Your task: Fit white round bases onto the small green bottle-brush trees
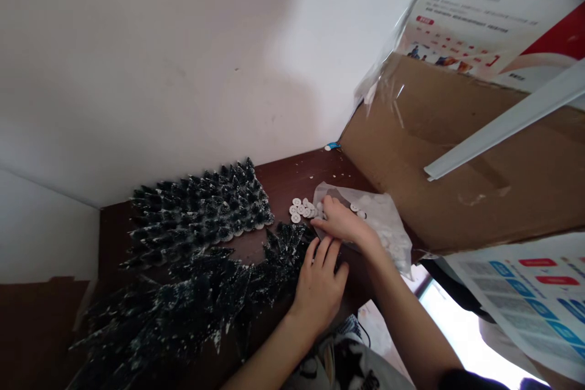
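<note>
Step in hand, by my judgement: picking among the white discs [300, 209] at the mouth of the translucent bag [388, 219]. Through the head camera I see the right hand [339, 219] over that mouth, thumb and forefinger set a narrow gap apart; I cannot tell whether a disc is between the fingertips. The left hand [320, 286] is just below, back upward, fingers bent, near the dark green sprigs [183, 311]. Its finger undersides are hidden, so I cannot tell whether it grips anything.

Next-move requirement, as I judge it: a light pinch on one rim, separating a single disc without dragging its neighbours or the bag.

Disc condition: round, flat, white, with darker marks toward the centre. Location: a loose cluster on the dark red-brown bench [292, 172], directly left of the bag, some overlapping. Further pale pieces show dimly through the plastic. The block of small white-tipped trees [205, 210] stands in rows farther left.
</note>
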`<state>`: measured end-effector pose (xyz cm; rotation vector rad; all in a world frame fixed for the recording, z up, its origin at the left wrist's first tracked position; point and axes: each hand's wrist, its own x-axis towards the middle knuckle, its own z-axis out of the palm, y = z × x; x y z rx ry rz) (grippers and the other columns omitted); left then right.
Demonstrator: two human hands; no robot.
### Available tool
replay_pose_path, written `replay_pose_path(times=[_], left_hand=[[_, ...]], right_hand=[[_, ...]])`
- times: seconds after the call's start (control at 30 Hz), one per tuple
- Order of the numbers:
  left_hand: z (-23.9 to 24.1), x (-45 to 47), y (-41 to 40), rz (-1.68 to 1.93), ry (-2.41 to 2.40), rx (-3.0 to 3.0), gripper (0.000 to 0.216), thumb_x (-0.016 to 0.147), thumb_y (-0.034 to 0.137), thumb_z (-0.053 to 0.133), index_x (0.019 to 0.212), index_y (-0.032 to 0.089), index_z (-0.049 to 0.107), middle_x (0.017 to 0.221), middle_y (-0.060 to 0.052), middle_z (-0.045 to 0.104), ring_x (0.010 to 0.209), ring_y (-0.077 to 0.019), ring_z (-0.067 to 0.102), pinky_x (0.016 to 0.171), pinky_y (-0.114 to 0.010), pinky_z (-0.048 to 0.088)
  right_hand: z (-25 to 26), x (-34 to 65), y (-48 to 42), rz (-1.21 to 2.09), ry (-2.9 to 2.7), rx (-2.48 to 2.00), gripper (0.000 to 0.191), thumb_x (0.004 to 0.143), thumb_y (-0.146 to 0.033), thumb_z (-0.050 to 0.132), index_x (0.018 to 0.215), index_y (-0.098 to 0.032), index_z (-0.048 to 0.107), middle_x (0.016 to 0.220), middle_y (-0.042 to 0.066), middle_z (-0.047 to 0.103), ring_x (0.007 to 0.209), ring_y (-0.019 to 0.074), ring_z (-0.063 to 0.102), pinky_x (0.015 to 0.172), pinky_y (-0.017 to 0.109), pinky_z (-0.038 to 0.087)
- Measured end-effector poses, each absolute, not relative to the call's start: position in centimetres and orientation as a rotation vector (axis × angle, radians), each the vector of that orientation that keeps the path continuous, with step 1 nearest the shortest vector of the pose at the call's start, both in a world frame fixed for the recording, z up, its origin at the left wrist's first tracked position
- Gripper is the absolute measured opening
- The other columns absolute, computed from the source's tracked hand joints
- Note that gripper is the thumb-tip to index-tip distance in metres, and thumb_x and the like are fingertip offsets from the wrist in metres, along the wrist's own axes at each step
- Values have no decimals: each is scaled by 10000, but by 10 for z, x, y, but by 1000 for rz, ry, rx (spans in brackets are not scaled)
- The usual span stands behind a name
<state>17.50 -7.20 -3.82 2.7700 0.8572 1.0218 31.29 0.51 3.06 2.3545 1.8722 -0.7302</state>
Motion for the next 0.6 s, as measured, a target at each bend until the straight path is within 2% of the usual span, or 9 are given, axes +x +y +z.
replay_pose_path(times=[0.13, 0.3, 0.37, 0.43, 0.5, 0.6], left_hand=[[-39, 175, -72, 1003, 849, 2778, 99, 903, 175, 611, 959, 172, 694, 1404, -144, 578, 1328, -298, 488, 1082, -484, 441], [-40, 175, -71, 985, 848, 2788, 100, 902, 170, 613, 961, 166, 694, 1406, -149, 575, 1326, -298, 490, 1084, -488, 438], [-39, 175, -71, 989, 846, 2789, 94, 900, 166, 614, 954, 165, 691, 1405, -147, 575, 1323, -297, 495, 1090, -487, 436], [-39, 174, -71, 989, 842, 2788, 84, 895, 170, 622, 947, 165, 688, 1409, -147, 571, 1325, -298, 494, 1096, -486, 435], [-38, 174, -71, 990, 845, 2785, 77, 894, 181, 629, 943, 166, 687, 1405, -151, 572, 1328, -299, 494, 1097, -484, 437], [-36, 174, -71, 990, 856, 2784, 82, 896, 199, 634, 953, 170, 686, 1360, -153, 597, 1316, -299, 505, 1088, -481, 446]], right_hand=[[23, 320, 5, -860, 2020, 2510, 480, 903, -358, 629, 1269, -80, 490, 1130, 177, 654, 993, 259, 672, 854, 344, 479], [25, 321, 7, -1304, 2102, 2694, 375, 931, -297, 554, 1260, -140, 469, 1019, 83, 672, 673, 147, 664, 675, 286, 511], [27, 320, 10, -1182, 2133, 2745, 306, 933, -262, 534, 1216, -150, 496, 1034, 88, 671, 715, 157, 670, 699, 294, 516], [28, 319, 11, -904, 2103, 2736, 276, 916, -202, 546, 1180, -124, 526, 1073, 126, 670, 866, 204, 681, 807, 329, 511], [28, 316, 9, -718, 2041, 2638, 320, 888, -174, 593, 1189, -81, 536, 1142, 178, 652, 1045, 266, 652, 928, 367, 473], [26, 311, 5, -666, 1982, 2483, 433, 847, -216, 686, 1217, -47, 537, 1242, 226, 593, 1205, 326, 580, 1009, 376, 426]])
